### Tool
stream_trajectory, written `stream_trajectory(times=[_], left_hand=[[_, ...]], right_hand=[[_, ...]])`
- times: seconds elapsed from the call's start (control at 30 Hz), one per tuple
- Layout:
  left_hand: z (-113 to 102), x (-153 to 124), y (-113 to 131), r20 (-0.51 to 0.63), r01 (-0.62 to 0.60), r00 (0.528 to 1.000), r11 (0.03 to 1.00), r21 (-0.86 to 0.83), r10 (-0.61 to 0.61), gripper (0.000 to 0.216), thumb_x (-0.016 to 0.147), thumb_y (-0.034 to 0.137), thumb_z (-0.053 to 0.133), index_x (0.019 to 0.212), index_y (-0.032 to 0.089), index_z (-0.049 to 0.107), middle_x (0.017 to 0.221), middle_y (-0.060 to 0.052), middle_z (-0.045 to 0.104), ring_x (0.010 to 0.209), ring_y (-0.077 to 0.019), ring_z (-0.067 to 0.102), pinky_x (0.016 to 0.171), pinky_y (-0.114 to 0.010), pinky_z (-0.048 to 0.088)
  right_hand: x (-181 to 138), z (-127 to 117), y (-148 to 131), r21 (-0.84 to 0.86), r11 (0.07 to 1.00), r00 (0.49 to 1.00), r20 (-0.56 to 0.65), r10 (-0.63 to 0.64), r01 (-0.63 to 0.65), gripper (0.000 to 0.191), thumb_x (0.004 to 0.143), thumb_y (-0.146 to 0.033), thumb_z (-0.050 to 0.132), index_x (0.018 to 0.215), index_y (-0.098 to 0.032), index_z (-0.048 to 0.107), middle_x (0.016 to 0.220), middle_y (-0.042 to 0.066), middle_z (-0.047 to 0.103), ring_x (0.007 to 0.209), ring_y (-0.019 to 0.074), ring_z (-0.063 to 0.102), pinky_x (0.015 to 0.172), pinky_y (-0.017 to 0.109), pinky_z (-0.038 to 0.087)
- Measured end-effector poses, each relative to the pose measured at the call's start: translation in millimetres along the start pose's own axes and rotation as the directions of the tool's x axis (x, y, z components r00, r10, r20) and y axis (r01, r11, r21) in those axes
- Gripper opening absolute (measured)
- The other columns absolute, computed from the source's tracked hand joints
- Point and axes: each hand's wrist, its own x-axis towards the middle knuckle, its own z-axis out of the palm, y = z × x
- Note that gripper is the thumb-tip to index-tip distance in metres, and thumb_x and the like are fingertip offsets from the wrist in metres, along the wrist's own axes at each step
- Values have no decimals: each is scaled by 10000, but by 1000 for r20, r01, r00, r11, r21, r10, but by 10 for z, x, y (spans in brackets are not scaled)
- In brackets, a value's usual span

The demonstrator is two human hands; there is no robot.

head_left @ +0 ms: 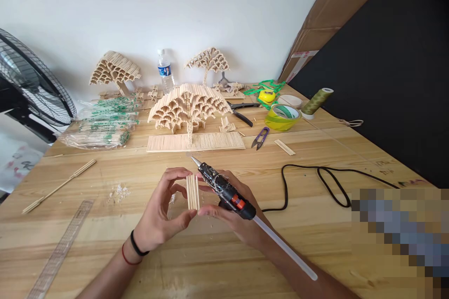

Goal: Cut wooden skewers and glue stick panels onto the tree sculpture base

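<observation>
My left hand (162, 212) pinches a small panel of short wooden sticks (192, 192) glued side by side, thumb below and fingers above. My right hand (235, 217) grips a black glue gun (224, 189) with an orange trigger; its tip points up and away, and its fingers also touch the panel's right edge. A clear glue stick (285, 248) juts from the gun's back. Both hands hover just above the wooden table (315, 243), in front of a stick-built tree model (187, 105) on a flat stick base (196, 142).
The gun's black cord (317, 175) loops right. Purple snips (260, 137), pliers (242, 114), yellow-green tape rolls (282, 116), thread spool (317, 101) lie beyond. Bags of sticks (105, 124), a fan (24, 86), a ruler (59, 252), a water bottle (165, 71) and two more stick trees are left and back.
</observation>
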Motion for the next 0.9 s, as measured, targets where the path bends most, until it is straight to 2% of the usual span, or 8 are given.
stream_trajectory(times=[0.2, 0.5, 0.6, 0.7, 0.77, 0.83, 0.9], left_hand=[[-9, 4, 21, 4, 1, 1000, 1000, 16, -1, 594, 835, 164, 751, 1369, 319, 542, 1361, -116, 517, 1246, -303, 508, 880, -384, 524], [-13, 4, 24, 33, -9, 999, 1000, 26, 8, 603, 844, 157, 739, 1379, 319, 512, 1374, -117, 514, 1227, -290, 511, 855, -369, 519], [-36, 18, 17, 33, -12, 999, 1000, 26, 11, 602, 836, 158, 749, 1370, 313, 516, 1369, -118, 518, 1243, -294, 507, 855, -359, 516], [-116, 63, -21, -58, 0, 998, 1000, 11, 1, 539, 836, 181, 761, 1318, 291, 546, 1334, -111, 518, 1222, -275, 509, 855, -332, 513], [-193, 104, -70, -151, 18, 988, 1000, -7, -19, 478, 837, 205, 769, 1265, 275, 567, 1301, -100, 521, 1159, -246, 526, 829, -306, 515], [-265, 143, -123, -210, 30, 977, 999, -21, -34, 439, 833, 225, 780, 1221, 268, 579, 1277, -89, 529, 1098, -219, 531, 792, -279, 517], [-311, 169, -163, -233, 36, 972, 999, -25, -41, 437, 823, 238, 791, 1206, 267, 582, 1269, -83, 535, 1060, -204, 529, 760, -261, 517]], right_hand=[[3, -12, 18, -34, 999, 1000, -4, 0, 0, 547, 702, -443, 908, 1166, -272, 675, 1070, 79, 741, 999, 303, 731, 919, 467, 595], [0, -1, 30, -59, 998, 999, 19, -25, 26, 521, 731, -451, 889, 1161, -291, 643, 1076, 49, 731, 990, 279, 726, 900, 409, 583], [38, -70, 22, -136, 989, 998, 14, -60, 61, 524, 751, -470, 868, 1178, -287, 627, 1069, 43, 724, 973, 275, 715, 870, 390, 568], [133, -244, 48, -384, 918, 995, -3, -103, 94, 356, 809, -452, 817, 1039, -268, 617, 947, 21, 707, 844, 242, 679, 792, 358, 540], [204, -366, 87, -542, 831, 992, 46, -114, 121, 225, 853, -369, 767, 946, -257, 595, 903, 17, 682, 808, 226, 638, 766, 340, 513], [260, -443, 141, -638, 751, 985, 128, -114, 170, 138, 852, -227, 713, 915, -248, 592, 922, 29, 663, 853, 231, 620, 784, 343, 497], [296, -469, 203, -677, 707, 977, 182, -110, 206, 167, 815, -115, 662, 908, -241, 606, 951, 41, 653, 917, 240, 617, 822, 360, 498]])
